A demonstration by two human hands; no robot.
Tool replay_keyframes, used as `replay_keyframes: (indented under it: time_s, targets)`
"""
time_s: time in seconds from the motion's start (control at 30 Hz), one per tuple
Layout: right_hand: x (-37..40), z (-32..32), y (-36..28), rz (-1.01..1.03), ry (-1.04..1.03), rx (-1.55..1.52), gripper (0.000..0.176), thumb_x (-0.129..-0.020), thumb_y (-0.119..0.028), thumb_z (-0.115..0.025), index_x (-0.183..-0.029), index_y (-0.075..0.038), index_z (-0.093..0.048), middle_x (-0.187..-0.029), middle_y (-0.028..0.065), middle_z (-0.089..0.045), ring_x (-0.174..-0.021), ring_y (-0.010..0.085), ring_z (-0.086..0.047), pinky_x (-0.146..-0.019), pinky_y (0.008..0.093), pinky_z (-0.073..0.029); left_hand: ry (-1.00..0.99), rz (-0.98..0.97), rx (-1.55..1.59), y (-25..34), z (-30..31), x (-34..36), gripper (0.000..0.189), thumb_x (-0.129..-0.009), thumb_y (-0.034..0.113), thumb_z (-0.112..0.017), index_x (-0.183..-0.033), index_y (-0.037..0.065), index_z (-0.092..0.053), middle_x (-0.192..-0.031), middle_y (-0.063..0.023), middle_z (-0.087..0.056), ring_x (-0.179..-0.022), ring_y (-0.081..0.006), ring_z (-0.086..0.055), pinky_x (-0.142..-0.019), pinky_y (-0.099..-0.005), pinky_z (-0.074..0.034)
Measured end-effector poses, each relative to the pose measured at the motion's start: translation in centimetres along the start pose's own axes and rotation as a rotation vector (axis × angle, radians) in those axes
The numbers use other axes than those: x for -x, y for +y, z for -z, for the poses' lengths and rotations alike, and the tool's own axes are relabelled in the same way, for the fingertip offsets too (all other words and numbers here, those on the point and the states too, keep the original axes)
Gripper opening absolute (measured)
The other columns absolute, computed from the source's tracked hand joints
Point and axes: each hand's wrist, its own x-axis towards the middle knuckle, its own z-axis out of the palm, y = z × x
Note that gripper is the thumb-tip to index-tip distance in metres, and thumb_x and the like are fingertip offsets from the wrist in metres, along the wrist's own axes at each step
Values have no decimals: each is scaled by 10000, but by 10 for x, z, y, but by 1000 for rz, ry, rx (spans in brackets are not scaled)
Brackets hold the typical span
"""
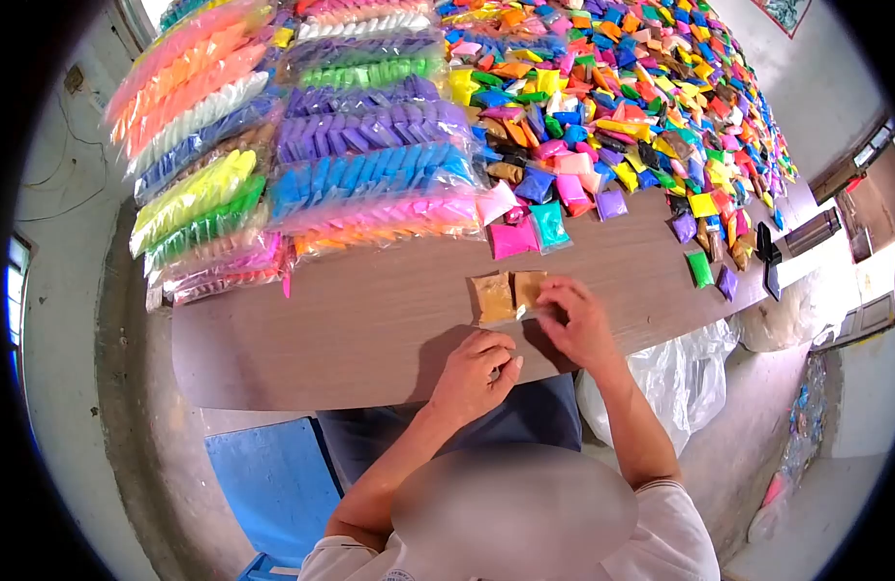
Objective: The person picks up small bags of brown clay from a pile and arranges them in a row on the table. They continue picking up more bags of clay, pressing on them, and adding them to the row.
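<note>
The left hand [475, 376] is holding a loose curl above the table [283, 344]; the right hand [575, 321] is touching a brown packet [527, 289], fingers bent, both grips unclear.

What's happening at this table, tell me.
A person is handling small tan packets, two of which lie side by side on the table. The fingers of the right hand reach over the right one and appear to touch it. The left hand is loosely curled close by, with nothing visible in it. Beyond are stacked clear bags of packets and, to the right, a loose multicoloured heap.
</note>
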Motion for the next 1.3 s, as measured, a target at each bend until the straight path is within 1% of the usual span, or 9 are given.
replay_keyframes:
  time_s: [0.07, 0.27, 0.5, 0.7, 0.8, 0.9, 1.17, 1.23, 1.3]
  targets:
    - [6, -1, -8, 186, 14, 170, 301, -726, -6, -703, -1024, -39, -678, -1151, 126, -653, -1079, 300, -607, -897, 382, -504, 9, -16, -23, 3, 0, 0, 176, -864, 128, -679, -755, -1, -632, -978, -84, -653, -927, -288, -625, -799, -378, -529]
    - [12, 14, -13, 140, 134, 171, 187, -781, -62, -737, -959, -34, -686, -1095, 109, -651, -983, 332, -602, -847, 407, -512, 10, 6, 17, 8, -6, 1, 166, -861, 121, -676, -757, -2, -637, -974, -81, -651, -921, -290, -623, -797, -381, -528]
    - [-13, -12, -31, 248, 131, 243, 292, -762, -136, -795, -1032, -66, -709, -1110, 103, -636, -987, 322, -601, -831, 408, -506, 21, -10, 8, 5, -3, -1, 144, -852, 115, -679, -777, -4, -652, -975, -85, -653, -915, -296, -622, -801, -386, -527]
    - [-32, -34, -21, 323, -6, 276, 329, -721, -154, -792, -1032, -98, -702, -1074, 78, -597, -1000, 303, -567, -859, 393, -495, 14, 2, -15, 4, -1, 0, 128, -844, 106, -682, -781, -2, -657, -966, -85, -655, -907, -296, -624, -800, -388, -527]
    - [-41, -43, -20, 396, -31, 234, 312, -732, -160, -783, -1027, -100, -702, -1083, 73, -596, -997, 302, -568, -854, 401, -495, 7, -13, -8, 3, -2, -1, 87, -832, 61, -677, -879, -12, -672, -976, -105, -663, -900, -296, -633, -793, -372, -524]
    - [-50, -50, -25, 439, -73, 192, 328, -720, -155, -804, -1028, -91, -712, -1086, 81, -605, -989, 294, -577, -870, 408, -489, 31, -26, -7, 2, -2, -1, 130, -840, 109, -689, -776, 1, -658, -950, -93, -656, -893, -293, -635, -792, -386, -530]
    - [-80, -81, -54, 358, -461, 90, 387, -737, -143, -779, -1112, -93, -696, -1107, 80, -591, -1045, 295, -586, -898, 385, -487, -5, 7, -79, -2, -4, 4, 84, -820, 67, -694, -868, -2, -684, -940, -125, -663, -897, -303, -643, -774, -374, -528]
    - [-83, -107, -57, 388, -441, 25, 337, -758, -157, -765, -1081, -88, -698, -1125, 76, -585, -1069, 290, -581, -904, 387, -485, -4, 5, -110, -3, -4, 7, 84, -816, 68, -696, -862, -1, -684, -940, -129, -664, -892, -303, -642, -768, -377, -527]
    - [-86, -123, -67, 586, -406, 27, 260, -789, -163, -731, -1033, -84, -694, -1089, 86, -607, -1014, 304, -606, -860, 399, -506, -3, 3, -142, -2, -4, 7, 83, -812, 69, -699, -856, 0, -683, -941, -133, -666, -888, -304, -642, -762, -380, -526]
